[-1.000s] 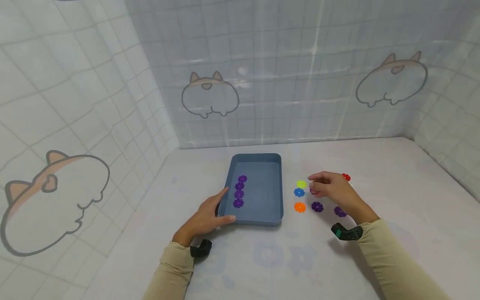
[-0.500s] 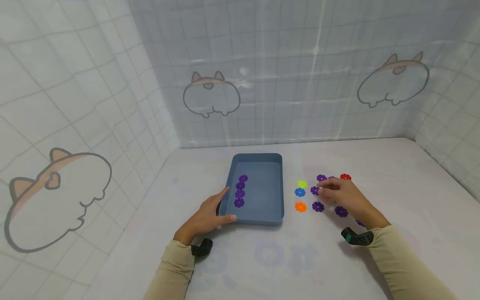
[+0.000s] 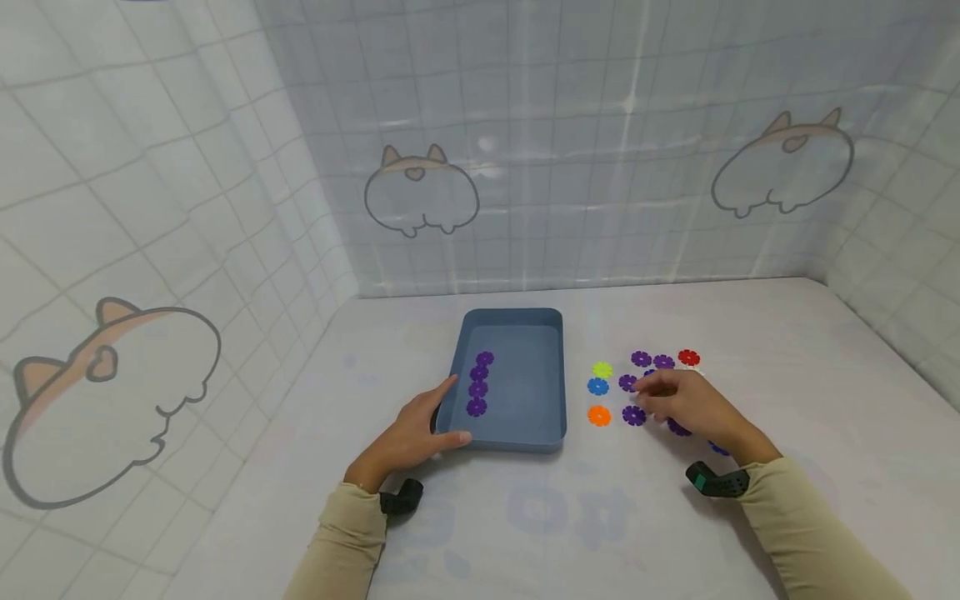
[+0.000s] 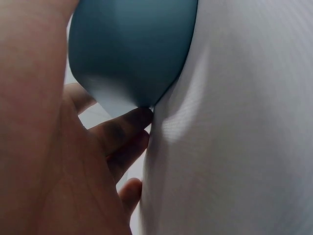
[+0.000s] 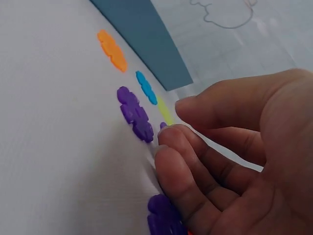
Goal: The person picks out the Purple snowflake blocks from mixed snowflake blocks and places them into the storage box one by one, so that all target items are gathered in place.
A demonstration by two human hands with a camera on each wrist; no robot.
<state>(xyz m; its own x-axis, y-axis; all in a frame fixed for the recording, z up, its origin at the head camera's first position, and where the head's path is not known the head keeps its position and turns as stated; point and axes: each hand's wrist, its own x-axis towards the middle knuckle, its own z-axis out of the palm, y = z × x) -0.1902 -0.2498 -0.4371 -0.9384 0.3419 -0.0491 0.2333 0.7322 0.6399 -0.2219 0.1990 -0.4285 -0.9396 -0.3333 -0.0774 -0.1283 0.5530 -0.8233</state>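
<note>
My left hand [image 3: 405,435] holds the near left corner of a blue-grey tray [image 3: 528,383], thumb at the front rim and fingers along the left side. The left wrist view shows its fingertips against the tray's lower edge [image 4: 132,58]. Inside the tray, several purple flower-shaped discs [image 3: 477,389] form a column. My right hand [image 3: 693,406] hovers low among more discs, thumb apart from loosely bent fingers, with nothing visible between them. Just left of its fingertips lie a purple disc [image 3: 627,383] and another purple flower disc [image 3: 633,415]; other discs are partly hidden beneath the hand.
Between tray and right hand lie an orange disc [image 3: 599,415], a blue disc [image 3: 597,386] and a yellow-green disc [image 3: 602,369]. Farther back are a purple disc [image 3: 641,358] and a red disc [image 3: 688,357]. A white tiled-pattern backdrop [image 3: 525,208] encloses the table.
My right hand has moved right and then slightly nearer to me, uncovering purple discs at the back. The left hand and the tray have stayed in place.
</note>
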